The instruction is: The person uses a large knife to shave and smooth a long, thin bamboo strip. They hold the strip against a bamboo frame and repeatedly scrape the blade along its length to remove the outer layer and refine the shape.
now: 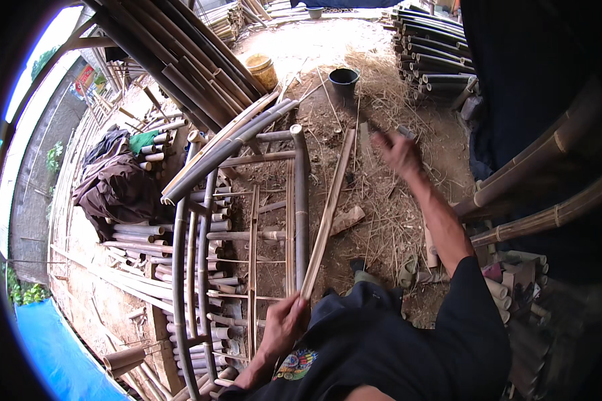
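Observation:
My left hand [284,324] is closed round the lower end of a long split bamboo strip [329,210], close to my body. The strip slants up and away, its pale inner side showing. My right hand [403,157] is out to the right of the strip's far end, with the arm stretched forward. Its fingers are curled round something dark that is smeared by motion, so its kind is unclear. Left of the strip is a bamboo frame [302,200] of round poles and crossbars. Split bamboo lengths [231,150] rest across the frame's far end.
A black bucket [344,79] and a yellow bucket [261,70] stand ahead. Bamboo poles are stacked at the far right [435,57] and lean at the upper left [180,63]. Dark cloth [117,184] covers a pile at left. Shavings [394,227] litter the ground.

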Motion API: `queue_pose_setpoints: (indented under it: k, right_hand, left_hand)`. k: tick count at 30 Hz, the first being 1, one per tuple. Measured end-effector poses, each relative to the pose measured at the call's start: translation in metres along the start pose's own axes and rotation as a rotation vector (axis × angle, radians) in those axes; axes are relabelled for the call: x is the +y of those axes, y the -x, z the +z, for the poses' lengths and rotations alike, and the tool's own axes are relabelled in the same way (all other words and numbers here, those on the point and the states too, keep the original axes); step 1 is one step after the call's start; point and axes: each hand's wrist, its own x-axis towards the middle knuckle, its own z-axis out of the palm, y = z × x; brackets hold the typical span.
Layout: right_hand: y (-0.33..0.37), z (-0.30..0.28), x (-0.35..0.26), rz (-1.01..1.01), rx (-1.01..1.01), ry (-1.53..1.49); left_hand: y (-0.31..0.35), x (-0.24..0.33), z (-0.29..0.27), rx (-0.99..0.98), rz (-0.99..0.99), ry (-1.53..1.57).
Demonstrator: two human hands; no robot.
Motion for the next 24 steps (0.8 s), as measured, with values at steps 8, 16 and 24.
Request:
queue_pose_setpoints:
  k: [8,16,24]
  right_hand:
    - [0.03,-0.002,-0.058,-0.39,-0.186,0.092]
    - [0.018,0.001,-0.034,-0.168,-0.131,0.138]
    - [0.067,0.016,-0.062,-0.58,-0.027,0.14]
  left_hand:
    - [-0.035,-0.008,-0.011,0.27,0.196,-0.352]
    - [-0.018,-0.005,-0.005,0.128,0.088,-0.295]
    - [-0.031,0.006,0.0,0.242,0.235,-0.609]
